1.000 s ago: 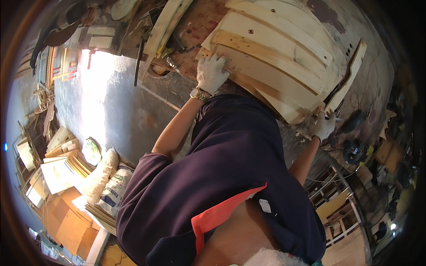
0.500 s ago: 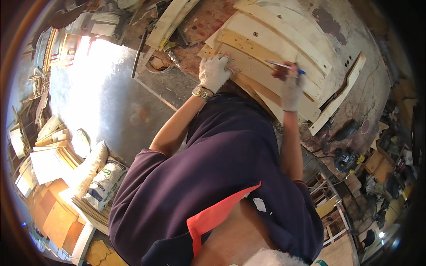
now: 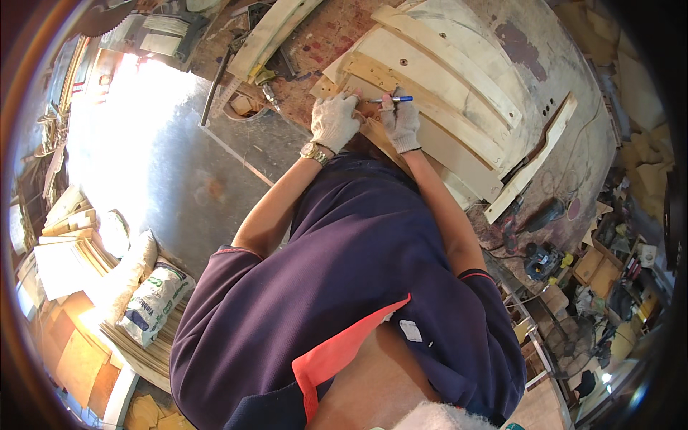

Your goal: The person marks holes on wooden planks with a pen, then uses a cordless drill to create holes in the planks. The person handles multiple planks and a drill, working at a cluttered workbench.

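My left hand (image 3: pixel 335 122), in a pale knit glove with bare fingertips and a gold watch at the wrist, is closed on the left end of a flat wooden board (image 3: pixel 453 150). In my right hand (image 3: pixel 402 127), gloved alike, is a blue-and-white pen (image 3: pixel 403 99). Its tip points left, toward the left fingers, low over the board; contact cannot be made out. Just beyond the hands runs a yellowish curved wooden strip (image 3: pixel 380 72). Farther back, a paler curved strip (image 3: pixel 448 57) with a few holes lies across a wide light panel (image 3: pixel 403 62).
A wavy wooden piece (image 3: pixel 534 158) lies right on the stained worktable (image 3: pixel 580 129). A yellow-green air tool (image 3: pixel 266 79) is beyond my left hand, near a curved wooden length (image 3: pixel 272 36). Power tools (image 3: pixel 541 261) sit at right. Sacks (image 3: pixel 154 297) and stacked boards (image 3: pixel 68 265) stand at lower left.
My right hand has moved left with the pen, from the board's right part to close beside my left hand. The left hand stays at the board's left end.
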A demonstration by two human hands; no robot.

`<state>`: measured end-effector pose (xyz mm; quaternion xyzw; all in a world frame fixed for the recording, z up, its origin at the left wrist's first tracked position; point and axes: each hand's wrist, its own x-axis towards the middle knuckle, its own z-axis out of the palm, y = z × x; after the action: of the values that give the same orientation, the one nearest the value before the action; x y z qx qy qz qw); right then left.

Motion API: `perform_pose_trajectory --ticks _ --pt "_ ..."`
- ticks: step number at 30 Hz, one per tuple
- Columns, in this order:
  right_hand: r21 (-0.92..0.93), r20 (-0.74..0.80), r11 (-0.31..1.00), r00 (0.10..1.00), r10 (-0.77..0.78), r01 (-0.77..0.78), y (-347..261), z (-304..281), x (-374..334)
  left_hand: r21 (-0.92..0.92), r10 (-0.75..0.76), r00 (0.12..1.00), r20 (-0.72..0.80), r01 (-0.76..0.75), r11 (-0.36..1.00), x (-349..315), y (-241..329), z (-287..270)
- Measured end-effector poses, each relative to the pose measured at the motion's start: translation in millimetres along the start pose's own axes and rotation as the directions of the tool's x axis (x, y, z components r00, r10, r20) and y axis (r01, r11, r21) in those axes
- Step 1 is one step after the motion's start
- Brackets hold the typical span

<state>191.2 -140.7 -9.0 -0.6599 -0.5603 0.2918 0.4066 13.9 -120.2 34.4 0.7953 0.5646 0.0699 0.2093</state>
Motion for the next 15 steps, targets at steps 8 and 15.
perform_pose_trajectory --ticks 8,15 --pt "-0.137 -0.013 0.985 0.994 -0.104 0.102 -0.5 2.4 -1.5 -0.012 -0.024 0.999 0.030 0.025 1.000 0.2 -2.8 4.6" --pt "-0.057 0.027 0.996 0.998 -0.065 0.067 -7.2 1.8 -1.4 -0.008 0.000 1.000 0.002 0.000 1.000 -0.1 -2.4 4.1"
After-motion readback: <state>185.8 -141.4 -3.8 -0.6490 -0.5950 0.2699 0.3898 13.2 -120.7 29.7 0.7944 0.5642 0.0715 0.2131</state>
